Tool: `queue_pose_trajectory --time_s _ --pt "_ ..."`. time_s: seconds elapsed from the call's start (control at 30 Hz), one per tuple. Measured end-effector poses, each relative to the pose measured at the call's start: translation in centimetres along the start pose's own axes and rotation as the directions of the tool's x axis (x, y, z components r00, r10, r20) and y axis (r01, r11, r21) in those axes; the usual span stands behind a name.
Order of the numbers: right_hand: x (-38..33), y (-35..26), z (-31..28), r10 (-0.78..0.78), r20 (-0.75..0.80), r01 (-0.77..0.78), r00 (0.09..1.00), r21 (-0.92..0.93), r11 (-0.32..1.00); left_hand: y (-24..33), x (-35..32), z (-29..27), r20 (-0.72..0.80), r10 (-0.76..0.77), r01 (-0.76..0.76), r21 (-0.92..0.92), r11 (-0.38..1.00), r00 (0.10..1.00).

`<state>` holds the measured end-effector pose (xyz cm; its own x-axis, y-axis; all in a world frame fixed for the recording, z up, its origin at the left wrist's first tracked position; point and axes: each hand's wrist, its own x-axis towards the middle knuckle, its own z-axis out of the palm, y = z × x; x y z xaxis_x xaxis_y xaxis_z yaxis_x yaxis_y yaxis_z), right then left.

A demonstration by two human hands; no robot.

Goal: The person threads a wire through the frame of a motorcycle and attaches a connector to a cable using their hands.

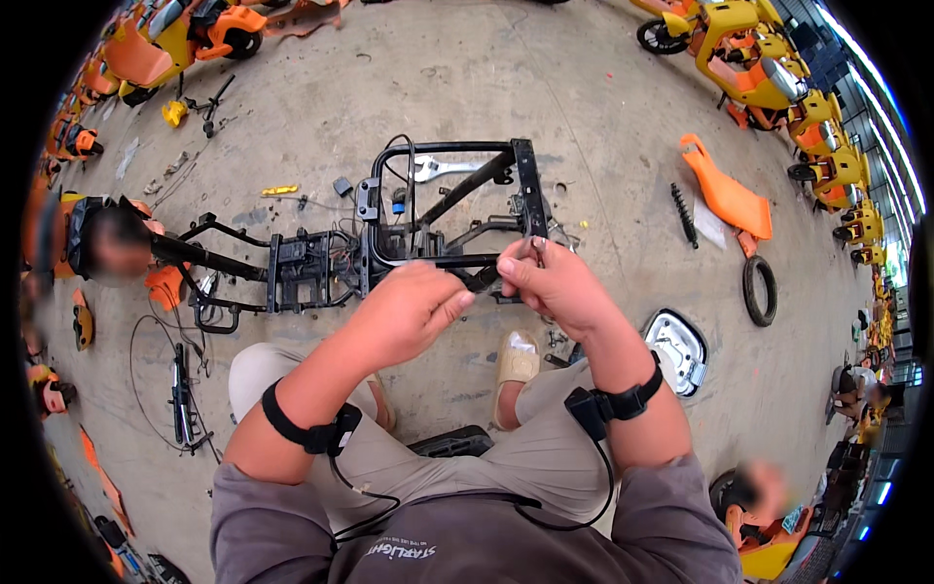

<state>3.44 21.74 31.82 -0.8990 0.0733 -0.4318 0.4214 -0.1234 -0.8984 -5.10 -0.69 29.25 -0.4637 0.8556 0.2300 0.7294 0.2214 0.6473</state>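
Observation:
The black scooter frame (530, 190) lies on the concrete floor in front of my knees, with wiring and small fittings along its middle. Over its near bar, my left hand (413, 307) is closed, fingers curled and thumb pressed in; whatever it holds is hidden. My right hand (559, 287) pinches thumb against fingers beside the frame's right end. A small dark or metallic piece seems to show at its fingertips, too small to name. Between the two hands runs a short dark part, and I cannot tell whether either grips it. An adjustable wrench (448, 169) lies inside the frame's loop.
To the right lie a shock absorber (684, 216), an orange panel (730, 190), a tyre (759, 292) and a white-rimmed black shell (678, 348). Cables and a black rod-like part (182, 394) are at left. Yellow scooters (749, 68) line the edges; people sit nearby.

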Motion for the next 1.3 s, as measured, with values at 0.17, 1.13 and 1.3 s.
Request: queue_pose_trajectory --time_s 0.17,1.13,1.3 --pt "0.9 1.5 -2.9 -0.160 -0.359 0.045 0.920 -0.308 0.950 -2.9 -1.4 2.1 0.044 -0.218 0.214 0.085 0.973 0.975" --pt "5.7 0.1 -10.7 -0.269 -0.086 0.145 0.959 -0.669 0.729 -4.1 1.4 3.7 0.013 -0.193 0.191 0.066 0.979 0.981" --pt "5.6 -0.9 -9.5 -0.242 0.004 0.185 0.970 -0.660 0.728 -4.2 2.2 3.1 -0.058 -0.183 0.182 -0.023 0.983 0.981"
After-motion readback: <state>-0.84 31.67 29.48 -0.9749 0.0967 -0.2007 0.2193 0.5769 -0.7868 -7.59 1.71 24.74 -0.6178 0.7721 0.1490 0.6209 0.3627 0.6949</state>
